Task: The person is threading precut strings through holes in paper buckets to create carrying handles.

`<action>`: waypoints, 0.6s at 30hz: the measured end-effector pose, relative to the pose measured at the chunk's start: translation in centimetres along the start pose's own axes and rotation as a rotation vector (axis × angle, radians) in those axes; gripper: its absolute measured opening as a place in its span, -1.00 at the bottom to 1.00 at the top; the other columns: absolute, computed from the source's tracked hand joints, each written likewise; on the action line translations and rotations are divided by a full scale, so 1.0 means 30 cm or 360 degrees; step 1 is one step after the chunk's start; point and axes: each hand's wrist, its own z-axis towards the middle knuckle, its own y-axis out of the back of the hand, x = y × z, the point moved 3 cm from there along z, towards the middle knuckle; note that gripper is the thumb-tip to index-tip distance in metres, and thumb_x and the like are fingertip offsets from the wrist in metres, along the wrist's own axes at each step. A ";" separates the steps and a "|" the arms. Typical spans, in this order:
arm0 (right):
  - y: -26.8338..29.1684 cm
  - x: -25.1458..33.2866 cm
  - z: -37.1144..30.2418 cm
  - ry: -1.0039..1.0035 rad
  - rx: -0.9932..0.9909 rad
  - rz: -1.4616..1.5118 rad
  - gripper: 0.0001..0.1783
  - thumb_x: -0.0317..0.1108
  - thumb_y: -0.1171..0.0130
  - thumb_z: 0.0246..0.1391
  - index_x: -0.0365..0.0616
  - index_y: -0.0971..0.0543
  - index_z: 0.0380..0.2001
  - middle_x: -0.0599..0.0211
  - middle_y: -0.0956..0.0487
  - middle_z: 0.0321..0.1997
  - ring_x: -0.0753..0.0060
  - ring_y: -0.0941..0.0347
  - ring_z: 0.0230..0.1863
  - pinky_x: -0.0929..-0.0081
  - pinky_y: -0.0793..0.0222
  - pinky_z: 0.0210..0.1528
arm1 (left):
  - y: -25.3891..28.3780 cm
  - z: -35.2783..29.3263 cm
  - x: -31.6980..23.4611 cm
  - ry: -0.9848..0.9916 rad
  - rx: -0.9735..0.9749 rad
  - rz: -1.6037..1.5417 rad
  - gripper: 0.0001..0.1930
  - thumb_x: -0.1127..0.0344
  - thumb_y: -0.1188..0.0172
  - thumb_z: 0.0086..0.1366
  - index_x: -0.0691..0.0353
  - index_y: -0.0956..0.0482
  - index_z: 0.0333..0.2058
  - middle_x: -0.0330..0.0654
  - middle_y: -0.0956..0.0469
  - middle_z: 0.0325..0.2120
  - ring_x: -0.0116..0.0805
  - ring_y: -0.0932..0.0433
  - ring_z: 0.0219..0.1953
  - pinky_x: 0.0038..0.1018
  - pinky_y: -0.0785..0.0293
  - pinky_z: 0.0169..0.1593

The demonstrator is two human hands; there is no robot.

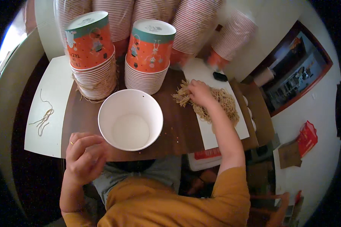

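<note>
An upright white paper bucket (130, 121) stands at the front middle of the brown-and-white table, its inside showing. My left hand (85, 157) hovers at the table's front edge, just left of the bucket, with its fingers curled together; what they hold, if anything, cannot be made out. My right hand (200, 92) reaches over the right side and pinches strands at the left end of a heap of tan twine cords (225, 104). Part of that heap lies under my wrist and forearm.
Behind the bucket stand two upside-down stacks of printed orange-and-green paper buckets (90, 45) (149, 49). More bucket stacks in clear plastic (197, 26) lean farther back. A loose tan cord (44, 120) lies at the left. A small black object (220, 76) sits beyond the twine heap.
</note>
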 end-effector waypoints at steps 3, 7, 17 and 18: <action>-0.012 0.016 -0.005 0.0044 0.0079 0.0128 -0.70 -0.41 -0.15 -0.17 -0.03 -0.57 -0.25 0.18 -0.42 -0.06 0.03 -0.33 0.02 0.10 -0.25 0.06 | 0.004 -0.002 -0.004 -0.0010 -0.0028 0.0007 -0.74 0.51 -0.29 -0.23 0.22 -0.55 -0.44 -0.11 -0.53 -0.33 -0.15 -0.51 -0.33 -0.33 -0.36 -0.29; -0.046 -0.006 -0.011 0.0164 -0.0150 0.0124 -0.77 -0.46 -0.16 -0.18 -0.05 -0.57 -0.33 0.22 -0.43 -0.19 0.07 -0.34 -0.10 0.17 -0.29 -0.05 | -0.003 0.006 -0.005 -0.0016 -0.0019 -0.0020 -0.74 0.51 -0.30 -0.23 0.21 -0.55 -0.44 -0.13 -0.53 -0.33 -0.15 -0.51 -0.33 -0.33 -0.37 -0.28; 0.131 -0.152 0.049 -0.0646 -0.0311 0.1185 -0.86 -0.29 -0.16 0.04 -0.11 -0.57 -0.44 0.32 -0.53 -0.44 0.42 -0.47 -0.39 0.38 -0.40 -0.33 | -0.007 0.015 0.026 0.0003 -0.0048 -0.0033 -0.75 0.51 -0.29 -0.20 0.20 -0.57 -0.42 -0.13 -0.52 -0.32 -0.14 -0.51 -0.33 -0.32 -0.38 -0.27; 0.155 -0.166 0.062 -0.0623 -0.0491 0.1618 -0.85 -0.27 -0.14 0.10 -0.11 -0.53 -0.43 0.41 -0.52 -0.48 0.56 -0.44 -0.45 0.51 -0.39 -0.40 | -0.003 0.023 0.025 -0.0005 -0.0058 -0.0029 -0.75 0.51 -0.29 -0.20 0.20 -0.57 -0.42 -0.13 -0.52 -0.32 -0.14 -0.51 -0.33 -0.32 -0.38 -0.27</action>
